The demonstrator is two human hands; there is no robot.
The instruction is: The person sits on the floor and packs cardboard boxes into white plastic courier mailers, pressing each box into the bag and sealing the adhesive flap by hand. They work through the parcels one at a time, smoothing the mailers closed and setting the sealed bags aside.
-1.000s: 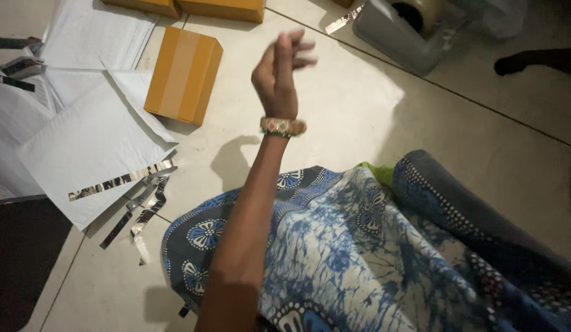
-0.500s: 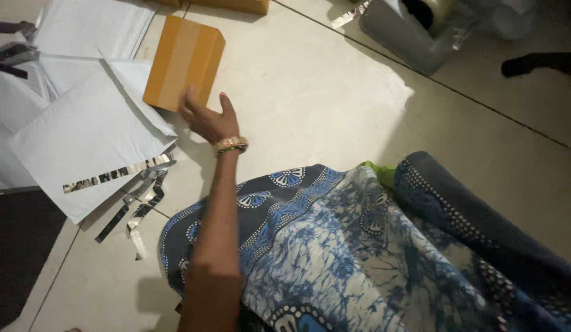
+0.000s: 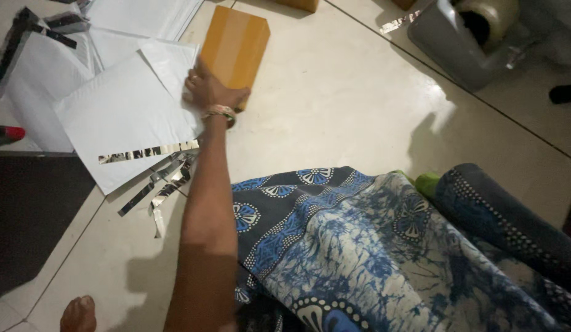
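My left hand (image 3: 210, 91), with a beaded bracelet on the wrist, reaches forward and grips the near end of a small brown cardboard box (image 3: 236, 43) lying on the tiled floor. Its fingers lie along the box's left edge, next to a white padded mailer (image 3: 122, 117). My right hand is out of the picture. A blue patterned cloth (image 3: 359, 246) covers my lap below the arm.
More white mailers (image 3: 144, 15) are stacked at the top left. Shiny peel-off strips (image 3: 156, 187) lie by the near mailer. A grey tape dispenser (image 3: 464, 37) stands at the top right. A dark mat (image 3: 27, 215) lies at the left, a bare foot (image 3: 77, 313) at the bottom left.
My left hand was raised in the air, then came down and forward to the box; now it grips the box's near end.
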